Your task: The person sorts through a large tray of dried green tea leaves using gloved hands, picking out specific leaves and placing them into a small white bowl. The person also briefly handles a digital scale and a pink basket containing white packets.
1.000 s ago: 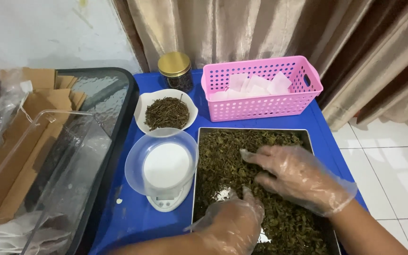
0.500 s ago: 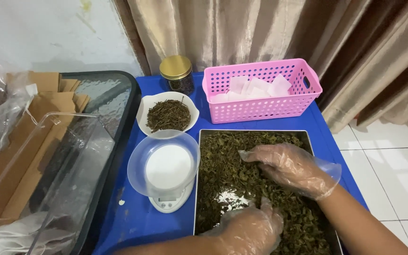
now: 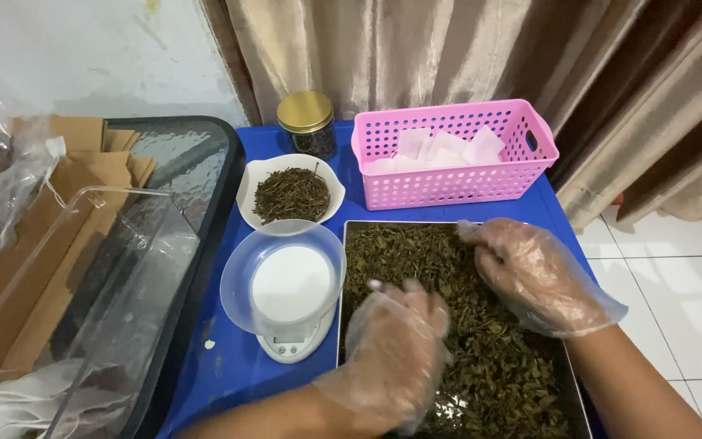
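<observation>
Blue tabletop [image 3: 237, 382] under beige curtains [image 3: 416, 57], white tiled floor [image 3: 676, 284] at 3 o'clock. I see a metal tray [image 3: 340, 268] filled with dried green leaves [image 3: 497, 374] sitting at 5 o'clock of the frame.

Left hand [image 3: 396, 349], in a clear plastic glove, rests palm down on the leaves near the tray's left side; fingers curled narrow and pressed into the leaves, pointing to 12 o'clock. I can't tell if it grips any. Right hand [image 3: 530, 272], also gloved, lies on the leaves at the tray's upper right, fingers bent and close together, pointing to 10 o'clock; whether leaves sit under them I can't tell. Hands are near each other, not touching.

Just beside the tray at 9 o'clock: a small white kitchen scale [image 3: 290, 345] with a clear round bowl [image 3: 237, 284] on it. At 12 o'clock of the scale, a white dish [image 3: 249, 183] holding darker dried leaves. Behind that, a jar with a gold lid [image 3: 305, 112]. Pink plastic basket [image 3: 448, 183] with white sachets inside stands at 12 o'clock of the tray, touching or just beside its far edge.

At 9 o'clock, a dark glass table [image 3: 197, 162] carries a clear plastic box [image 3: 83, 268], brown paper bags [image 3: 83, 175] and crumpled plastic wrap [image 3: 2, 195].
</observation>
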